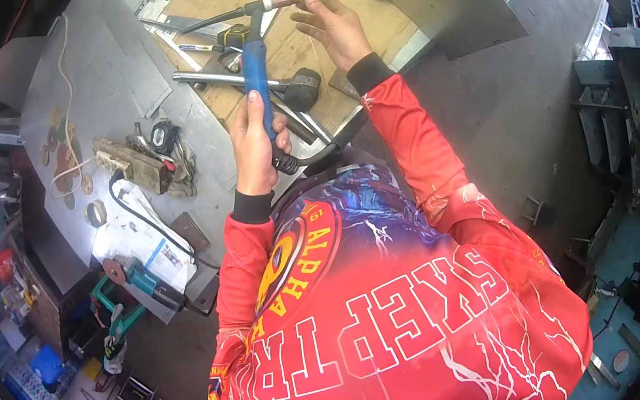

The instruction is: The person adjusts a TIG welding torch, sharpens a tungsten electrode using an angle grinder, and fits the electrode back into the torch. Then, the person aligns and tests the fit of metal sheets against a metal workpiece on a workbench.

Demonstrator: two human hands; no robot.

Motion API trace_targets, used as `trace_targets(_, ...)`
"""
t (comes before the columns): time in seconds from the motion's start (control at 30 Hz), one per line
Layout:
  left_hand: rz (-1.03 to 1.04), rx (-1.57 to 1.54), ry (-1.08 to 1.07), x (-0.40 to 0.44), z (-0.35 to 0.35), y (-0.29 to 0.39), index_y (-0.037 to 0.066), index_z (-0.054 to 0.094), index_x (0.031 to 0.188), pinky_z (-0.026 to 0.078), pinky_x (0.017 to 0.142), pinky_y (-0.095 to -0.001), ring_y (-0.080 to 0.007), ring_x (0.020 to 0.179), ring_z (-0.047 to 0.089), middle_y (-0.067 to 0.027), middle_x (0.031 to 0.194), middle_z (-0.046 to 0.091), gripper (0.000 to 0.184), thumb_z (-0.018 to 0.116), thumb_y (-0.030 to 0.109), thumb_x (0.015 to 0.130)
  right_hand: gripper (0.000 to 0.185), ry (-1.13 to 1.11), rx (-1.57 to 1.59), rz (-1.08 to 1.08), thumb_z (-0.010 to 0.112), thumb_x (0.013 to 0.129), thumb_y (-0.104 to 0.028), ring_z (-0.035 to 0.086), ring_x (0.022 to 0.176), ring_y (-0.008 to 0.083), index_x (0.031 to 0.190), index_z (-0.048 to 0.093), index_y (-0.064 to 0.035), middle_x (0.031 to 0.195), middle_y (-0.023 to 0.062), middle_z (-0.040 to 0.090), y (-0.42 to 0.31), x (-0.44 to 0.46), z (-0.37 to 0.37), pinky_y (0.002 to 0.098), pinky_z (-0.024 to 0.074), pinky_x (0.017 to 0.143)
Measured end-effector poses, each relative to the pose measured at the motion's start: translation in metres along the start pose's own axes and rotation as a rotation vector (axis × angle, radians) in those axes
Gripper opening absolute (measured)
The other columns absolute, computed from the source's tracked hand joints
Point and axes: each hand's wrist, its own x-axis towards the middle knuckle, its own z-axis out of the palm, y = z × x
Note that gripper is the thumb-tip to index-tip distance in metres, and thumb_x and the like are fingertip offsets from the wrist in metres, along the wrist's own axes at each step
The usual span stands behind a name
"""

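My left hand (254, 148) is wrapped around the blue handle of a TIG welding torch (256, 70), which stands roughly upright in front of me. At the torch's head, the thumb and index finger of my right hand (337, 30) pinch the reddish-brown nozzle (284, 1), while its other fingers are partly spread. A black cable runs off from the torch head to the left. Beneath the torch lies a mallet (303, 89) with a black head and metal handle, close to a yellow-and-black tape measure (234, 37).
A plywood board (383, 7) lies on the metal bench (194, 148). Left are another tape measure (163, 136), a worn metal block (137, 167), several discs and a green-blue angle grinder (144, 284). Sheet metal (465, 12) extends at right; a rack (627, 116) stands beyond.
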Motion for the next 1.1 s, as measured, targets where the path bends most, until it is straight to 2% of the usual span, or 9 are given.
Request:
trace_targets(0.4, 0.047, -0.057, 0.227, -0.003, -0.004, -0.009, 0.01, 0.048, 0.103, 0.036, 0.039, -0.0238, -0.0087, 0.045, 0.044, -0.0014, 0.065, 0.048, 0.033, 0.049, 0.043, 0.099, 0.031, 0.056, 0.046, 0.03, 0.044, 0.102, -0.018, 0.058, 0.113, 0.0348, 0.118, 0.044, 0.0086, 0.116, 0.0196, 0.053, 0.0, 0.029, -0.049, 0.0448, 0.0531, 0.093)
trace_targets(0.6, 0.08, -0.111, 0.347, 0.022, -0.023, -0.004, 0.012, 0.045, 0.104, 0.04, 0.043, -0.0261, -0.0092, 0.048, 0.045, -0.0015, 0.067, 0.048, 0.033, 0.047, 0.045, 0.099, 0.024, 0.173, 0.244, 0.007, 0.04, 0.103, -0.017, 0.051, 0.123, 0.0366, 0.119, 0.042, 0.0008, 0.128, 0.024, 0.051, -0.011, 0.039, -0.12, 0.0448, 0.0466, 0.102)
trace_targets(0.8, -0.123, 0.357, 0.138, 0.093, 0.005, -0.021, 0.001, 0.05, 0.124, 0.041, 0.042, -0.0253, -0.0089, 0.05, 0.05, -0.0013, 0.068, 0.053, 0.048, 0.055, 0.04, 0.096, 0.022, 0.077, 0.2, 0.019, 0.043, 0.103, -0.018, 0.051, 0.124, 0.0335, 0.118, 0.045, -0.0029, 0.13, 0.0199, 0.052, -0.01, 0.041, -0.129, 0.0433, 0.0444, 0.104)
trace_targets(0.87, 0.012, 0.771, 0.185, 0.106, 0.019, -0.029, -0.001, 0.058, 0.117, 0.052, 0.053, -0.0375, -0.024, 0.063, 0.065, -0.018, 0.077, 0.063, 0.048, 0.066, 0.035, 0.088, 0.02, 0.14, 0.167, 0.065, 0.048, 0.101, -0.019, 0.055, 0.115, 0.0262, 0.112, 0.053, -0.0037, 0.122, 0.0141, 0.057, -0.006, 0.054, -0.14, 0.04, 0.0411, 0.106)
trace_targets(0.9, 0.636, 1.229, 0.263, 0.125, 0.003, -0.058, 0.0, 0.06, 0.115, 0.053, 0.071, -0.0455, -0.0374, 0.08, 0.066, -0.0244, 0.085, 0.064, 0.043, 0.069, 0.027, 0.083, 0.019, 0.145, 0.212, 0.125, 0.052, 0.099, -0.02, 0.057, 0.107, 0.0227, 0.109, 0.057, -0.004, 0.111, 0.0105, 0.061, -0.01, 0.06, -0.142, 0.0371, 0.043, 0.103)
trace_targets(0.93, 0.617, 1.035, 0.322, 0.117, 0.011, -0.06, 0.0, 0.062, 0.113, 0.047, 0.088, -0.0475, -0.0417, 0.102, 0.057, -0.0236, 0.102, 0.061, 0.042, 0.071, 0.026, 0.081, 0.016, 0.042, 0.205, 0.082, 0.053, 0.099, -0.018, 0.058, 0.1, 0.0196, 0.105, 0.058, -0.0047, 0.102, 0.0066, 0.063, -0.009, 0.064, -0.144, 0.0339, 0.0456, 0.096)
trace_targets(1.0, 0.539, 1.01, 0.479, 0.086, 0.017, -0.064, 0.002, 0.063, 0.112, 0.046, 0.09, -0.0454, -0.039, 0.106, 0.056, -0.0215, 0.112, 0.056, 0.038, 0.071, 0.022, 0.08, 0.012, -0.016, 0.115, 0.185, 0.055, 0.099, -0.021, 0.049, 0.07, 0.0057, 0.101, 0.053, -0.0091, 0.084, -0.0013, 0.055, -0.016, 0.074, -0.15, 0.0207, 0.0425, 0.061)
trace_targets(1.03, 0.607, 1.034, 0.503, 0.057, 0.006, -0.057, 0.002, 0.062, 0.11, 0.045, 0.091, -0.0448, -0.0395, 0.108, 0.053, -0.0217, 0.115, 0.054, 0.036, 0.071, 0.02, 0.08, 0.014, 0.234, -0.133, 0.225, 0.054, 0.1, -0.022, 0.041, 0.062, 0.0029, 0.104, 0.05, -0.0099, 0.083, -0.0016, 0.05, -0.032, 0.047, -0.1, 0.0183, 0.034, 0.049)
trace_targets(1.1, 0.671, 1.011, 0.569, 0.028, -0.013, -0.048, 0.003, 0.063, 0.108, 0.044, 0.093, -0.0428, -0.0377, 0.111, 0.051, -0.0202, 0.114, 0.053, 0.031, 0.069, 0.016, 0.08, 0.011, -0.129, 0.054, 0.316, 0.05, 0.101, -0.018, 0.035, 0.058, 0.0019, 0.106, 0.049, -0.0085, 0.086, -0.0015, 0.048, -0.021, 0.058, -0.126, 0.0176, 0.0271, 0.042)
